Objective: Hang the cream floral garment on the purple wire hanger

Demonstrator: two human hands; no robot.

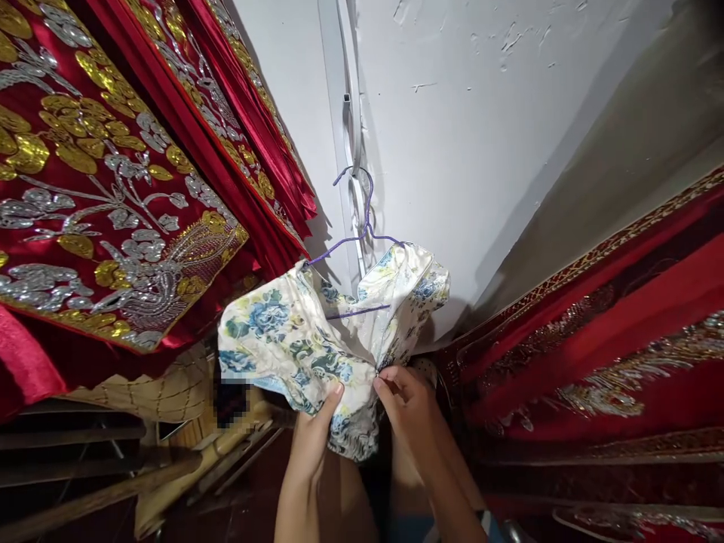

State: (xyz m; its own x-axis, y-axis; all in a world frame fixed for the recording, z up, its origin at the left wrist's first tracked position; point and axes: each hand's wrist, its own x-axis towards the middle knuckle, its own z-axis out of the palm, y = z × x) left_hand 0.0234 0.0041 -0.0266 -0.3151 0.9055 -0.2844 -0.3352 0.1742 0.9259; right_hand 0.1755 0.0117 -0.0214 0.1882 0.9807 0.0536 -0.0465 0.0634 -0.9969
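Note:
A white floral blouse (277, 320) with blue and green flowers hangs on a purple hanger (370, 207), its V-shaped neckline facing me. My left hand (317, 426) grips the lower front of the blouse, thumb on top and the other fingers behind the cloth. At the bottom of the neckline my right hand (404, 392) pinches the front edge between thumb and forefinger. Whether a button or another fastener is in that pinch is hidden. Below the hands the hem looks gathered.
Red cloth (152, 204) with gold and silver sequins hangs on the left. More red embroidered fabric (611, 362) lines the right side. Behind the hanger, a white metal strip (351, 68) runs down a marked white wall (452, 151). Wooden furniture (170, 483) stands at lower left.

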